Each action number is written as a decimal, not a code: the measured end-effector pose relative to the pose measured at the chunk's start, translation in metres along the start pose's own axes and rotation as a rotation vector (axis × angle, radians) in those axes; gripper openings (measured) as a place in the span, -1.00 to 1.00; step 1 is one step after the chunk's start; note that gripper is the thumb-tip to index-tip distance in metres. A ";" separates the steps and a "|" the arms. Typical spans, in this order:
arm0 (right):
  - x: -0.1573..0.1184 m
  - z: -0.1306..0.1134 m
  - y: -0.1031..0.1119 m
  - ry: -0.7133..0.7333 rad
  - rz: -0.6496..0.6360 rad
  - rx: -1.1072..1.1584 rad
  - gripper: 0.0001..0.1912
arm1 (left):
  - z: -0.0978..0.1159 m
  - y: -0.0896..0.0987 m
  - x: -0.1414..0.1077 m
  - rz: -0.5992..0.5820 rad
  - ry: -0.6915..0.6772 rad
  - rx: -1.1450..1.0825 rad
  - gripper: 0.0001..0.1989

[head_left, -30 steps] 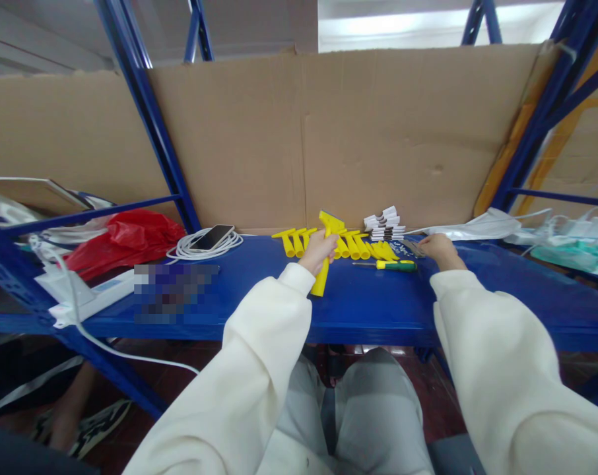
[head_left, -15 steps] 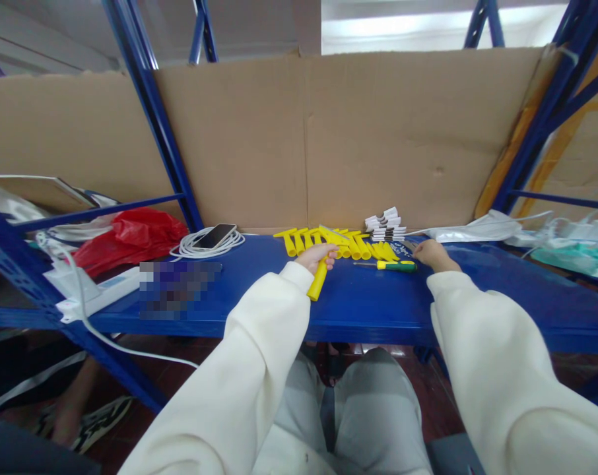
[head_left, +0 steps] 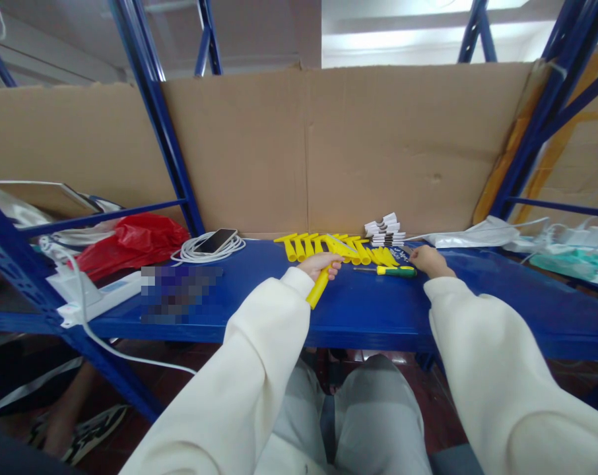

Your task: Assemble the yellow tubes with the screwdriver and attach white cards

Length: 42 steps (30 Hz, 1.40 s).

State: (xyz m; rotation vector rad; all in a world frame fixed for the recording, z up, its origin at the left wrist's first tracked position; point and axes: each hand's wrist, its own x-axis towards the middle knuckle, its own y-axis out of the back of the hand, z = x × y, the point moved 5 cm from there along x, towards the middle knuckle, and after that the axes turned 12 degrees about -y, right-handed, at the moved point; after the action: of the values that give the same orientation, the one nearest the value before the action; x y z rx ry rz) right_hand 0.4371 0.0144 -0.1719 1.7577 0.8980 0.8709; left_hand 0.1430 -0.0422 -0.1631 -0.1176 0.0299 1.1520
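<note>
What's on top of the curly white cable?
A phone with a dark screen lies on the coiled white cable. The phone covers part of the coil, so what's right underneath it can't be seen.

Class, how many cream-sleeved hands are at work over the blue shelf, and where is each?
2: the left hand grips a yellow tool; the right hand is beside the green end of the screwdriver.

A phone (head_left: pixel 218 241) lies on a coiled white cable (head_left: pixel 186 252) near a crumpled red bag (head_left: pixel 135 243).
</note>
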 end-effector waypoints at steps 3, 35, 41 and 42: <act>0.000 -0.002 -0.001 0.008 0.000 -0.036 -0.77 | 0.000 0.000 0.001 -0.002 0.005 0.005 -0.71; -0.057 -0.120 -0.008 0.639 -0.277 0.842 -0.72 | 0.005 0.000 0.001 0.075 -0.092 0.041 -0.72; -0.056 -0.123 -0.018 0.591 -0.327 0.859 -0.78 | 0.007 -0.005 0.000 0.090 -0.127 0.092 -0.72; -0.056 -0.123 -0.018 0.583 -0.324 0.856 -0.78 | 0.007 -0.005 0.000 0.092 -0.133 0.098 -0.72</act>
State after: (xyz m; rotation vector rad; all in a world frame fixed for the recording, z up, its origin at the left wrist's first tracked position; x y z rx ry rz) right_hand 0.3018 0.0223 -0.1609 1.9676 2.1149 0.8504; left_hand 0.1476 -0.0434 -0.1559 0.0482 -0.0265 1.2458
